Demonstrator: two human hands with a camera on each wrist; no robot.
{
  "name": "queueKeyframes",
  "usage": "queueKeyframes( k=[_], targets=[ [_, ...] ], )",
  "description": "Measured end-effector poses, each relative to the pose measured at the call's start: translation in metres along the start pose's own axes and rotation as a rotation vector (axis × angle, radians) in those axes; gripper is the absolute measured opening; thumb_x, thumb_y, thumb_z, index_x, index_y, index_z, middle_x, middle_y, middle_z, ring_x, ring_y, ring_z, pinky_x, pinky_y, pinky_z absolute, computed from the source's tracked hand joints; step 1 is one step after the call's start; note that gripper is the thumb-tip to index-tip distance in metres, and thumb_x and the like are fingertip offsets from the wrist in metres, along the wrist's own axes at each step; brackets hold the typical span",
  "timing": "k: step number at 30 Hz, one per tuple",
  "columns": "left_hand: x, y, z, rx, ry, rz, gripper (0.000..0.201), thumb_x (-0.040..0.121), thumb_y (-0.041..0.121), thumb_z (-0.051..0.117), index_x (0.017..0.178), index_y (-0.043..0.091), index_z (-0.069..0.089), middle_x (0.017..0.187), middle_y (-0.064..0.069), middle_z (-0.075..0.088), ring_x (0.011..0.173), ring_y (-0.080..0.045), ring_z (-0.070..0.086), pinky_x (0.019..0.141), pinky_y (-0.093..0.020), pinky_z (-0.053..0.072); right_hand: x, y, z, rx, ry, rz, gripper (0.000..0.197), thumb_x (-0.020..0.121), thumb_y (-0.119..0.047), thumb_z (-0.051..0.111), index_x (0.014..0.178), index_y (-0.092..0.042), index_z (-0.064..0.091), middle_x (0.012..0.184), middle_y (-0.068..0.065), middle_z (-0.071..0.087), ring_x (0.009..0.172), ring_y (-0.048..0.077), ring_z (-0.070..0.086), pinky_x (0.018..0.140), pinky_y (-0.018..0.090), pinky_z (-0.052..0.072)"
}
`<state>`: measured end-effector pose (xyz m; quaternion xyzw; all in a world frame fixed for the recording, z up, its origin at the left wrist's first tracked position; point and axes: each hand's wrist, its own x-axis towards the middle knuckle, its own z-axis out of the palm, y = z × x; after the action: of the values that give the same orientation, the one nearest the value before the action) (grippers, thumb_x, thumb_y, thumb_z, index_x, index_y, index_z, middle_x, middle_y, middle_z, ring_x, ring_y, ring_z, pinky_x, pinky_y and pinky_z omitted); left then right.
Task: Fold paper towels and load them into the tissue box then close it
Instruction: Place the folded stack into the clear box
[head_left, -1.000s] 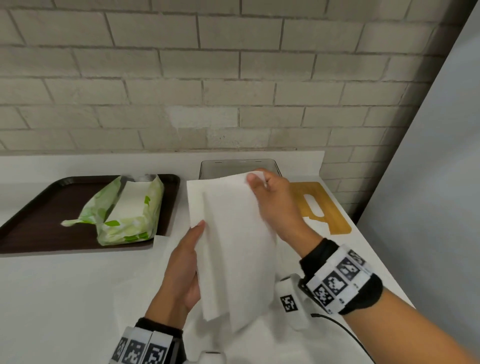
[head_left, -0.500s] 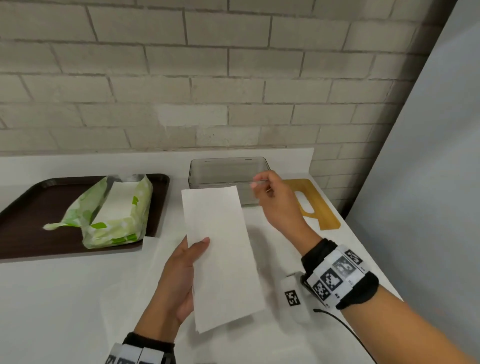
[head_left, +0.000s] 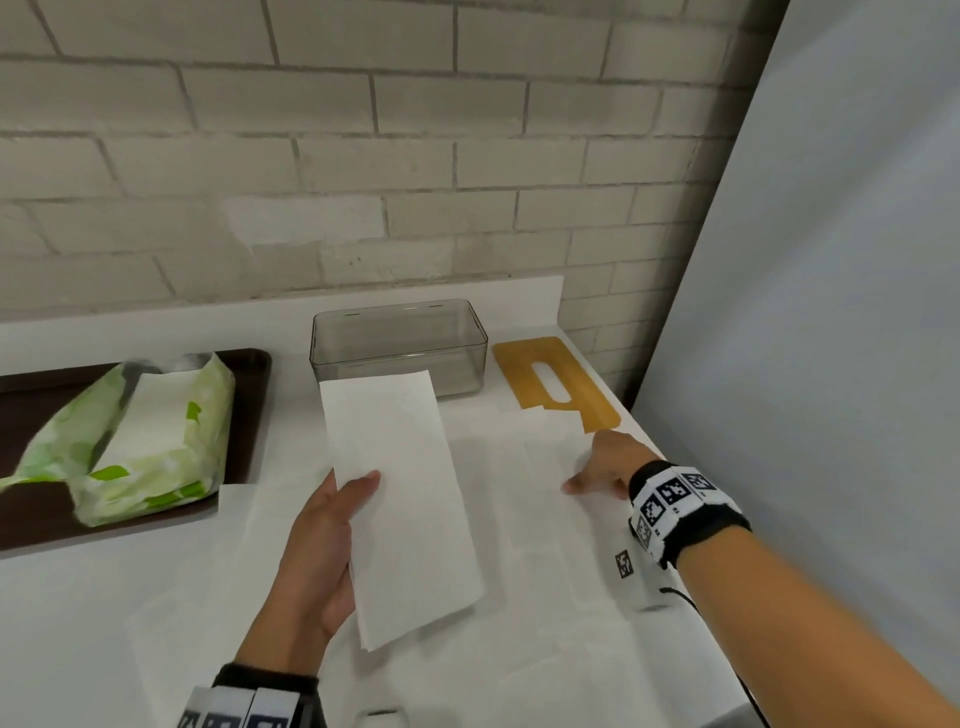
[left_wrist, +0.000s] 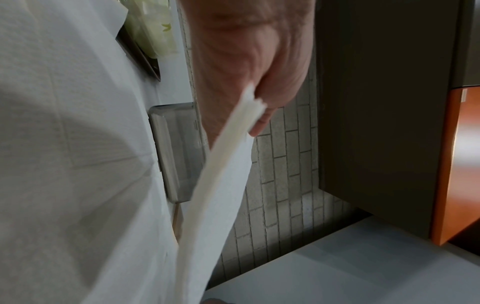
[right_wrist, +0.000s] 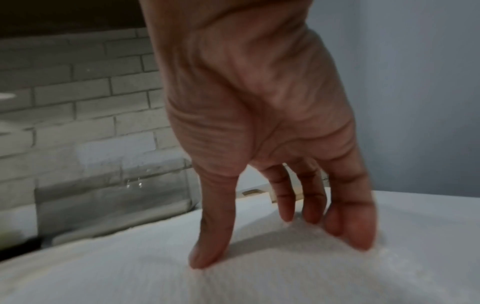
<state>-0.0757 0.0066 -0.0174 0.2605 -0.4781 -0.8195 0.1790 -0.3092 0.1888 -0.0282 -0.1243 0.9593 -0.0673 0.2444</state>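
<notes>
My left hand (head_left: 332, 525) pinches a folded white paper towel (head_left: 400, 499) by its left edge, thumb on top, holding it above the counter; the left wrist view shows the towel's layered edge (left_wrist: 223, 174) between thumb and fingers. My right hand (head_left: 597, 470) is down on the flat unfolded paper towels (head_left: 540, 519) on the counter, its straight fingertips (right_wrist: 205, 261) touching the top sheet. The clear tissue box (head_left: 400, 345) stands open and empty by the wall. Its wooden lid (head_left: 558, 382) with a slot lies flat to the right of it.
A dark brown tray (head_left: 31, 405) at the left holds a green-and-white pack of paper towels (head_left: 140, 441), torn open. A brick wall runs behind the counter. A grey panel closes off the right side. A small white tagged device (head_left: 631, 577) lies near my right wrist.
My right hand let go of the folded towel's top and dropped right onto the sheets on the counter. The left hand keeps holding the folded towel.
</notes>
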Motion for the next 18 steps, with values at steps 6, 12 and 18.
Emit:
queueKeyframes(
  k=[6, 12, 18],
  targets=[
    [-0.0034, -0.0010, 0.0012, -0.002, -0.006, -0.002, 0.023, 0.094, 0.012, 0.051, 0.113, 0.017, 0.063, 0.105, -0.012, 0.072, 0.095, -0.034, 0.066, 0.083, -0.047, 0.052, 0.0063, -0.0070, 0.0060, -0.153, 0.043, 0.107, 0.092, 0.072, -0.055, 0.072, 0.137, -0.004, 0.033, 0.136, 0.012, 0.044, 0.127, 0.029, 0.041, 0.107, 0.041, 0.037],
    [-0.0063, -0.0014, -0.0007, -0.001, 0.001, -0.009, 0.024, 0.094, 0.012, 0.051, 0.115, 0.016, 0.062, 0.110, -0.015, 0.070, 0.101, -0.037, 0.065, 0.090, -0.052, 0.050, 0.0073, -0.0035, 0.0099, -0.044, 0.090, 0.081, 0.109, 0.074, -0.049, 0.073, 0.144, 0.005, 0.011, 0.137, 0.014, 0.047, 0.124, 0.028, 0.048, 0.105, 0.035, 0.040],
    [-0.0081, -0.0014, 0.0017, 0.016, 0.007, -0.007, 0.023, 0.094, 0.012, 0.052, 0.113, 0.017, 0.062, 0.109, -0.015, 0.070, 0.100, -0.038, 0.064, 0.086, -0.049, 0.051, 0.0079, -0.0001, 0.0091, 0.121, 0.209, 0.004, 0.068, 0.083, -0.026, 0.070, 0.135, -0.001, 0.035, 0.131, 0.015, 0.051, 0.120, 0.030, 0.050, 0.095, 0.033, 0.042]
  ],
)
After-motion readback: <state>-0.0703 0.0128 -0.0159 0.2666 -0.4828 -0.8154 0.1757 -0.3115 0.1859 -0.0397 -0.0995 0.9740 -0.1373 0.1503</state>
